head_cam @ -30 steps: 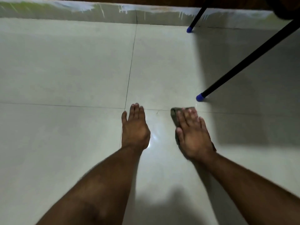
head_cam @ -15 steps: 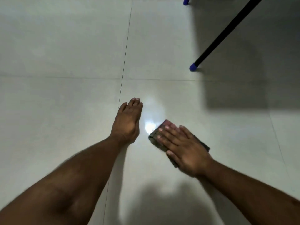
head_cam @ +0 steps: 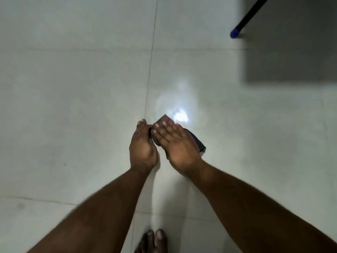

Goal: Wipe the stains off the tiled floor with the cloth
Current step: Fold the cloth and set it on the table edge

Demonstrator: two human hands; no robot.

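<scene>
A dark folded cloth (head_cam: pixel 199 145) lies on the pale tiled floor (head_cam: pixel 73 88), near the middle of the view. My right hand (head_cam: pixel 176 143) lies flat on top of it with straight fingers, covering most of it. My left hand (head_cam: pixel 142 149) stands on its edge just left of the cloth, its fingertips against the cloth's left side. A wet, shiny patch (head_cam: pixel 180 115) glares right beyond the fingertips. No distinct stain shows on the tiles.
A black furniture leg with a blue cap (head_cam: pixel 235 32) stands at the top right, beside a dark shadow (head_cam: pixel 291 42). A grout line (head_cam: pixel 151 57) runs away from me just left of the hands. My bare toes (head_cam: pixel 155 239) show at the bottom edge.
My right hand slid the cloth back towards me and to the left. My left hand left its flat rest on the floor, turned onto its edge and came against the cloth. The view tilted further down.
</scene>
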